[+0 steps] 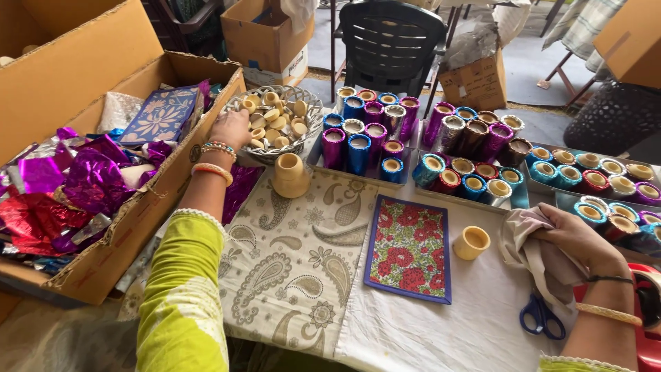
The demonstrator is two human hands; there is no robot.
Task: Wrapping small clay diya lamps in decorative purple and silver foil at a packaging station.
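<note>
Cloth covers the bench (441, 324). Left hand (231, 129) dips curled into the wire basket (311, 103) of small tan cups (275, 124); they look light, hard, breakable, so pinch one by its rim. Right hand (578, 241) grips a soft rag (533, 251).

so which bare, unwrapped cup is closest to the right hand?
The lone bare cup beside the floral card, just left of the right hand. The other stands by the basket.
</note>
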